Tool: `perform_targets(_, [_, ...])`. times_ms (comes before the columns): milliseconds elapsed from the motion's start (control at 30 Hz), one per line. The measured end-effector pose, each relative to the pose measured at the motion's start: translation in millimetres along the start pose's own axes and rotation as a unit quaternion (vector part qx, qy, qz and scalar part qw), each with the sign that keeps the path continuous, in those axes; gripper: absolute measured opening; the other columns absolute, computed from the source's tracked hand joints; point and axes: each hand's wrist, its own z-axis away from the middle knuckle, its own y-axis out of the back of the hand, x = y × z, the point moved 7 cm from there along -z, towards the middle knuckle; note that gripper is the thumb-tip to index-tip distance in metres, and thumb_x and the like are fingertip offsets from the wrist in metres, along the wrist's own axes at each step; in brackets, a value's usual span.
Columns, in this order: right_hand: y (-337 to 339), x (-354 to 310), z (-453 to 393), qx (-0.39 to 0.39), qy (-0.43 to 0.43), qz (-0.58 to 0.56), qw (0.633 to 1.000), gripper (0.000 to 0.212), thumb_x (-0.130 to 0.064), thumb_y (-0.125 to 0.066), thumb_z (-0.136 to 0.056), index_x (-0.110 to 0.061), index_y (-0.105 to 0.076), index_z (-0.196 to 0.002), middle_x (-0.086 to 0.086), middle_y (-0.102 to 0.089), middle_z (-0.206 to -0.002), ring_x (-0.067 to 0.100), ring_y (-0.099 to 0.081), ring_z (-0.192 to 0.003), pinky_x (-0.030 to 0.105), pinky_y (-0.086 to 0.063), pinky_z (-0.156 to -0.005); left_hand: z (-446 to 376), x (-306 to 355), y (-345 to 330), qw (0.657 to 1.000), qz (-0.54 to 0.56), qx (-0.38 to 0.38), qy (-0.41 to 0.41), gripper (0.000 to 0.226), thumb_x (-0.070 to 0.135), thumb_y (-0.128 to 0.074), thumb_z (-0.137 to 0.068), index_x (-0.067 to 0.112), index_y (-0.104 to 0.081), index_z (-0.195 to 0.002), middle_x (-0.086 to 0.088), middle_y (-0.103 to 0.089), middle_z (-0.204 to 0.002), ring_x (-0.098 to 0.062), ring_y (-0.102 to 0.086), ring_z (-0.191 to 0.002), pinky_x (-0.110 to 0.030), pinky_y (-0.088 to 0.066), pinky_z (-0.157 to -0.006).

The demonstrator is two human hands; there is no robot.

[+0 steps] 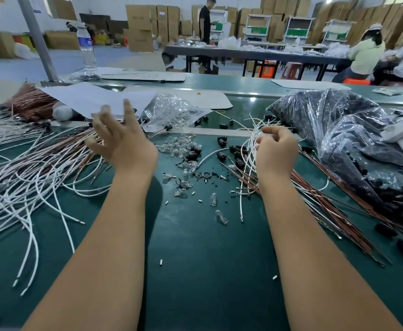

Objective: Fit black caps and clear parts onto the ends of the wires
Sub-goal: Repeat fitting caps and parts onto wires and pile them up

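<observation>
two hands (pixel 124 137) (pixel 275 149) (right pinching upright white wires (pixel 248 149))

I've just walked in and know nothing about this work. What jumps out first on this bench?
Two bare forearms reach over the green bench: the left hand is spread open over a sprawl of white wires, the right hand pinches a bunch of wire ends. Between them lie scattered black caps and clear parts.

Dark green desk (pixel 207 271): matt, smooth, rubbery-looking mat. White wires (pixel 28 182): smooth plastic sheath w/ bare metal tips. Copper-brown wires (pixel 315 197): shiny, metallic look. Small clear parts (pixel 220 217): glossy, glass or plastic, can't tell. Black caps (pixel 222 141): semi-gloss plastic. Crinkly clear plastic bags (pixel 327 120): v. glossy.
</observation>
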Motion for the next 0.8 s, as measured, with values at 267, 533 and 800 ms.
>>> perform_targets(267, [14.0,6.0,-8.8,0.003,0.004,0.207,0.978,0.028,-0.005,-0.044,-0.086,-0.018,-0.064,-0.1,0.002,-0.066,-0.099,0.022,-0.058,-0.082,0.024,-0.032,-0.053,58.1,95.9,-36.6,0.938,0.052,-0.168,-0.3,0.04,0.019,-0.05,-0.089,0.035,-0.057,-0.126,0.006,-0.046,-0.134,-0.02,-0.026,-0.128,-0.041,-0.018,-0.101])
perform_targets(533, [-22.8,7.3,4.9,-0.133,0.11,0.443,0.88,0.023,-0.036,-0.059,-0.092,-0.017,-0.069,-0.096,0.006,-0.065,-0.101,0.028,-0.053,-0.099,0.036,-0.042,-0.083,66.2,99.1,-56.0,0.914,0.113,-0.24,-0.307,0.035,0.018,-0.045,-0.092,0.035,-0.065,-0.115,0.01,-0.061,-0.122,-0.017,-0.034,-0.122,-0.034,-0.018,-0.092])
perform_targets(800, [-24.3,-13.6,10.8,-0.105,0.175,0.319,0.925,0.009,-0.011,-0.046,-0.098,-0.014,-0.052,-0.091,-0.001,-0.056,-0.088,0.02,-0.053,-0.084,0.034,-0.041,-0.075,55.7,97.0,-39.5,0.928,0.198,-0.171,-0.267,0.052,0.004,-0.042,-0.092,0.023,-0.043,-0.141,-0.004,-0.054,-0.135,-0.025,-0.044,-0.125,-0.041,-0.033,-0.104])
